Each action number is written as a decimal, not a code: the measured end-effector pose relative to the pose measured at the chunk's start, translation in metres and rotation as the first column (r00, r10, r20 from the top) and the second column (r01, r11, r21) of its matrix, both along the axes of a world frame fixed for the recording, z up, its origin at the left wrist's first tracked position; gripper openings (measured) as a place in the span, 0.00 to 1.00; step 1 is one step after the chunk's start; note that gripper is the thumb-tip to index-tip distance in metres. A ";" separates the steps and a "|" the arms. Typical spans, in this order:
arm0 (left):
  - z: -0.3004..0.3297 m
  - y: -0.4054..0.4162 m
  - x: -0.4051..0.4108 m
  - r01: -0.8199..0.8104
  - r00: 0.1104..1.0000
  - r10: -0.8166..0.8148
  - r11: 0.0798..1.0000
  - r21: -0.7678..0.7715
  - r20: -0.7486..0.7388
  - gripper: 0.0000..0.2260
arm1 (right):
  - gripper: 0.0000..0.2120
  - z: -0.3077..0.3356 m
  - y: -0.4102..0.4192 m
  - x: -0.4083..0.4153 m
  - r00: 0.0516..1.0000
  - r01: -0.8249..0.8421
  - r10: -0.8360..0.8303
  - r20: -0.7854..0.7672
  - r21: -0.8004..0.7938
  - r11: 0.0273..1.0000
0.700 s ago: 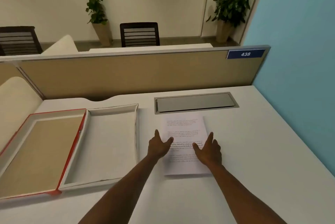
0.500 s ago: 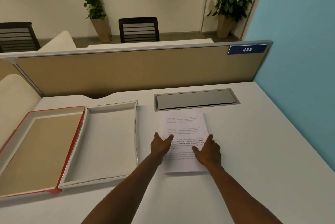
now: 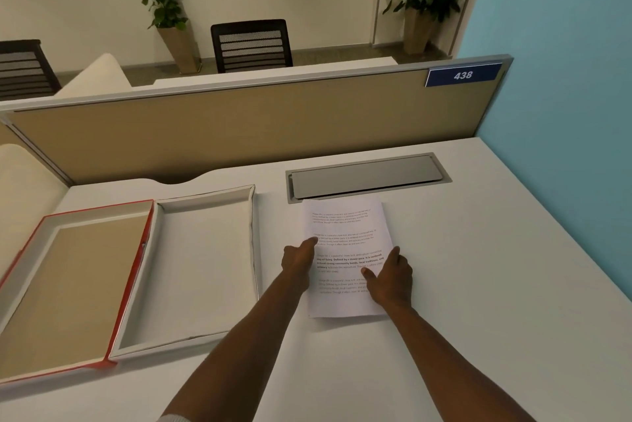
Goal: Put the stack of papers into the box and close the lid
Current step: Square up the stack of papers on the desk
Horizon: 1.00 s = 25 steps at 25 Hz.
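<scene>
A stack of printed white papers (image 3: 345, 226) lies flat on the white desk, right of the box. My left hand (image 3: 297, 261) rests at the stack's left edge, with one finger stretched onto the sheet. My right hand (image 3: 393, 279) lies flat on the stack's lower right part, thumb spread over the text. Neither hand has lifted the papers. The open box (image 3: 205, 271), a shallow white tray, sits left of the papers with nothing in it. Its red-edged lid (image 3: 68, 284) lies folded open flat on the tray's left side, showing a tan inner panel.
A grey cable hatch (image 3: 367, 175) is set into the desk just behind the papers. A tan partition (image 3: 239, 127) with a blue "438" label (image 3: 462, 74) bounds the desk's far side. A blue wall (image 3: 564, 113) stands on the right.
My left hand has slid left to the edge of the stack and my right hand has shifted slightly right. The papers and box have not moved.
</scene>
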State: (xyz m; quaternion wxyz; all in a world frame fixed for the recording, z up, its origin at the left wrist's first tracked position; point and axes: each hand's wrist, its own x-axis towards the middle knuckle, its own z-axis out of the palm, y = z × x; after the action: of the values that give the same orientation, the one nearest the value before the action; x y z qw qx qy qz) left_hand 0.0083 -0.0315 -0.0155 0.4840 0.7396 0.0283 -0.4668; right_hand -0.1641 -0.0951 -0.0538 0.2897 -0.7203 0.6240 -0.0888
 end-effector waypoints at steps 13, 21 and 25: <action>0.000 -0.025 -0.004 0.146 0.973 -0.166 0.981 0.131 0.158 0.21 | 0.46 -0.004 -0.002 0.001 0.998 0.043 -0.045 0.053 0.022 0.999; 0.006 -0.033 0.005 0.160 0.981 -0.174 0.976 0.148 0.085 0.30 | 0.45 -0.007 -0.003 0.000 0.997 0.046 -0.047 0.059 0.017 0.999; 0.005 -0.034 0.004 0.166 0.982 -0.176 0.978 0.128 0.068 0.35 | 0.45 -0.008 -0.003 -0.001 0.997 0.046 -0.047 0.064 0.018 0.999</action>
State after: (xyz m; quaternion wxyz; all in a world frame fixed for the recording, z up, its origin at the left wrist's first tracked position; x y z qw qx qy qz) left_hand 0.0126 -0.0652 -0.0102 0.3966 0.7854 -0.0260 -0.4745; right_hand -0.1648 -0.0979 -0.0614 0.3134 -0.7000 0.6316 -0.1133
